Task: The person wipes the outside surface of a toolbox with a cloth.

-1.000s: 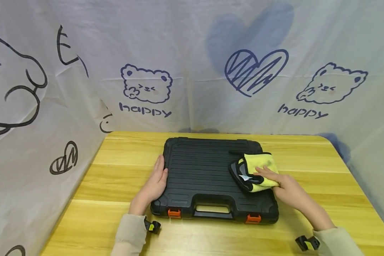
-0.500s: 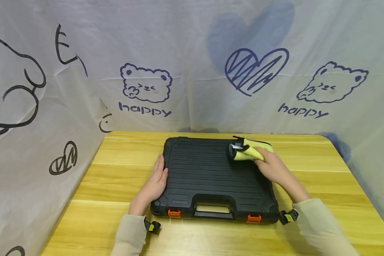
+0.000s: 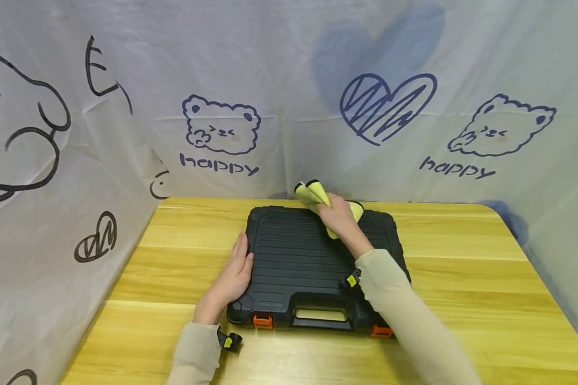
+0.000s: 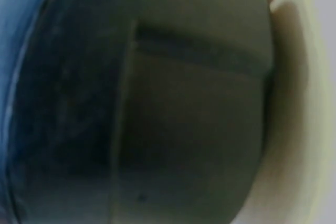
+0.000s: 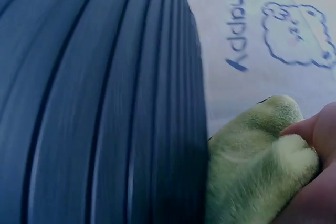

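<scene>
A black ribbed plastic tool case [image 3: 294, 256] lies flat on the wooden table, its handle and two orange latches [image 3: 263, 321] facing me. My left hand [image 3: 231, 275] rests along the case's left side with fingers straight. Near the far edge of the lid, my right hand [image 3: 338, 215] grips a bunched yellow cloth [image 3: 313, 195] with dark edging. In the right wrist view, the fluffy cloth [image 5: 257, 166] is pinched by thumb and fingers beside the ribbed lid [image 5: 105, 103]. Only the dark side of the case [image 4: 189, 124] shows in the left wrist view.
The light wooden table [image 3: 467, 278] extends on both sides of the case. Behind it hangs a white curtain [image 3: 298, 133] printed with bears and hearts, close to the table's far edge. More curtain closes off the left and right.
My right hand has carried the cloth from the lid's right side up to the far right corner, then left along the far edge. The left hand and the case have stayed put.
</scene>
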Demonstrator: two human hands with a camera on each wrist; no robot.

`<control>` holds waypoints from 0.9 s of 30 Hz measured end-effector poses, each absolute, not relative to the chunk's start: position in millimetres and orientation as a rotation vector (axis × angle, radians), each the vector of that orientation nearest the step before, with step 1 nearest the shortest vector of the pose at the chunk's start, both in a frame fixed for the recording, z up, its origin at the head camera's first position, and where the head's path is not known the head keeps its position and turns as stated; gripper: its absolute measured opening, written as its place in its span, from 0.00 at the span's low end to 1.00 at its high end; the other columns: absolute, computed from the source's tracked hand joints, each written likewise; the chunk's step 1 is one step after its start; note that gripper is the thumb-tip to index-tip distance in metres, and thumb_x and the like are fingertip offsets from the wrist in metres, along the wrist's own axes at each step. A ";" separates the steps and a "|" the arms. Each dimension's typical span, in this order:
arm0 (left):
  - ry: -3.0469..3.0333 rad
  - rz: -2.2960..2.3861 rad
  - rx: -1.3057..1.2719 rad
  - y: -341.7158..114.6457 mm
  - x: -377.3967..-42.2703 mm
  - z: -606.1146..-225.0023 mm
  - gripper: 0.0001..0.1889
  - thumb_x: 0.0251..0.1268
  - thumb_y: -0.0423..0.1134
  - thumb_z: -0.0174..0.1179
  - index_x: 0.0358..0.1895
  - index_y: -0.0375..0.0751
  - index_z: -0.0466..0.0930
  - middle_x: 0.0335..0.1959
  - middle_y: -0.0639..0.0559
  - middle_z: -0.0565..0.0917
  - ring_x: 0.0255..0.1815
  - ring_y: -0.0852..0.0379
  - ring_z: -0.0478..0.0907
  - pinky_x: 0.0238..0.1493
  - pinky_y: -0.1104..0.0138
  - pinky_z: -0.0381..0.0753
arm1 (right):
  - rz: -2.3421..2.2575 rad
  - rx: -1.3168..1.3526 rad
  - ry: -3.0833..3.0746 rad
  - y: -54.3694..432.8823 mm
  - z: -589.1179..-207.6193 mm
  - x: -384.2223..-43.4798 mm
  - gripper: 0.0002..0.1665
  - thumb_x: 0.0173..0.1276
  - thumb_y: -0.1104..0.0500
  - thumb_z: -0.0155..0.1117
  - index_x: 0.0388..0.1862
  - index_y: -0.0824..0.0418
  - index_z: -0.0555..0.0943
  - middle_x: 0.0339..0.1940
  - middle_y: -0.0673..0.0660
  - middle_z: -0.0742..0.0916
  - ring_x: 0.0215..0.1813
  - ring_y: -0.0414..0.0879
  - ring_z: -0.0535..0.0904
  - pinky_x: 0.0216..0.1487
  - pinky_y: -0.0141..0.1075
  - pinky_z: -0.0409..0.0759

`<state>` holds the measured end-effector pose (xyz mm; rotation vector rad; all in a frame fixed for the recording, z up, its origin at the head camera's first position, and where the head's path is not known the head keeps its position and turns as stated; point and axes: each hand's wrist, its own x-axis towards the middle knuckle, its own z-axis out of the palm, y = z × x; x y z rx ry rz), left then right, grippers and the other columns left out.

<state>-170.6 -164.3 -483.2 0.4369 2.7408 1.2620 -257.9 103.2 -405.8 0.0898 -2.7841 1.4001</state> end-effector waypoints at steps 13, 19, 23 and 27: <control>2.743 1.269 0.434 -163.8 -171.0 -482.0 0.31 0.83 0.37 0.33 0.77 0.26 0.31 0.80 0.33 0.34 0.80 0.41 0.32 0.77 0.47 0.41 | 0.993 0.458 -3.002 20.6 -425.5 -283.4 0.14 0.73 0.59 0.53 0.50 0.59 0.83 0.45 0.60 0.86 0.48 0.56 0.80 0.55 0.47 0.75; 2.753 1.254 0.438 -162.8 -171.9 -483.2 0.31 0.83 0.36 0.33 0.77 0.25 0.32 0.79 0.30 0.35 0.80 0.40 0.33 0.76 0.47 0.43 | 0.697 0.724 -3.212 3.3 -422.6 -288.3 0.32 0.77 0.54 0.49 0.78 0.51 0.63 0.78 0.54 0.65 0.79 0.56 0.55 0.77 0.55 0.45; 2.760 1.265 0.448 -162.9 -172.9 -483.7 0.31 0.83 0.35 0.33 0.77 0.24 0.32 0.79 0.30 0.35 0.80 0.39 0.33 0.76 0.46 0.43 | 0.676 0.754 -3.258 1.5 -419.3 -292.0 0.33 0.76 0.57 0.48 0.79 0.50 0.61 0.79 0.53 0.64 0.79 0.54 0.53 0.78 0.54 0.44; 2.759 1.271 0.448 -163.8 -173.4 -483.5 0.31 0.83 0.36 0.33 0.77 0.24 0.32 0.79 0.31 0.35 0.80 0.40 0.33 0.76 0.46 0.42 | 0.681 0.781 -3.261 2.4 -416.9 -294.8 0.36 0.73 0.61 0.48 0.79 0.51 0.60 0.78 0.53 0.65 0.79 0.53 0.56 0.78 0.53 0.46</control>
